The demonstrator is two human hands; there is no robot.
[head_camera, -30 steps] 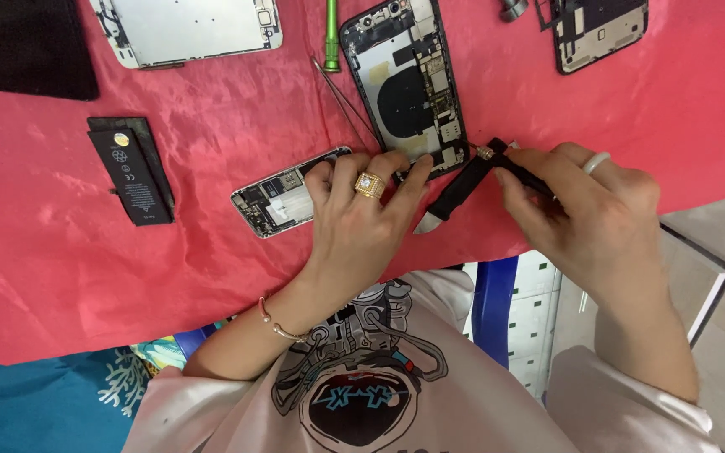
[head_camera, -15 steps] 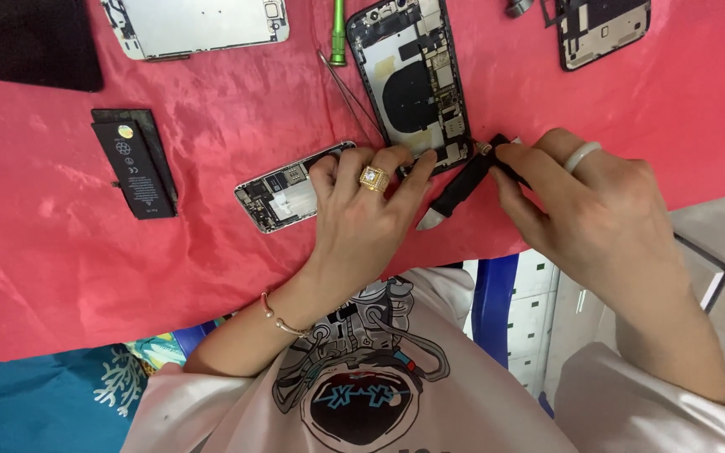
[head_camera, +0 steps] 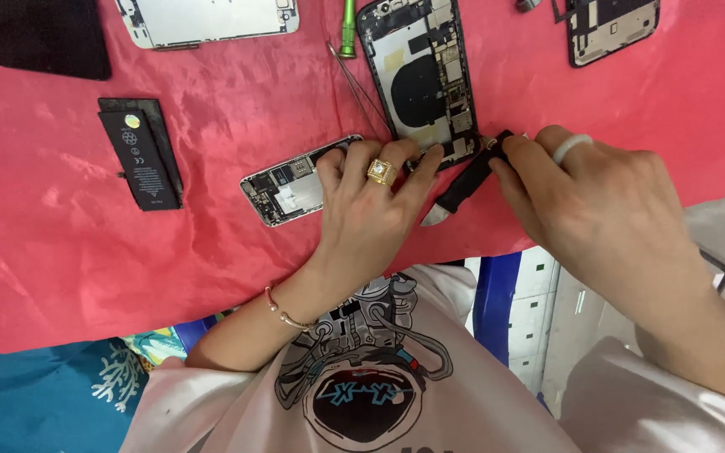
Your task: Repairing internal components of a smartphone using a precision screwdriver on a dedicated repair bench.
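An opened phone body point(head_camera: 417, 80) with its inner parts showing lies on a red cloth point(head_camera: 211, 243). My left hand point(head_camera: 371, 205), wearing a gold ring, rests with its fingertips on the phone's near edge and covers part of a smaller opened phone piece point(head_camera: 291, 183). My right hand point(head_camera: 597, 201), wearing a white ring, grips a black-handled tool point(head_camera: 467, 183). The tool's upper end sits at the phone's near right corner, and its pale tip points down toward my body.
A black battery point(head_camera: 140, 159) lies at the left and a black pad point(head_camera: 44, 33) at the far left. A silver phone panel point(head_camera: 211, 18), a green screwdriver point(head_camera: 347, 29), thin tweezers point(head_camera: 358, 84) and another opened phone point(head_camera: 610, 29) lie along the far side.
My right hand has brought the black tool closer to the phone's near corner. My left hand stays in place on the phone's edge.
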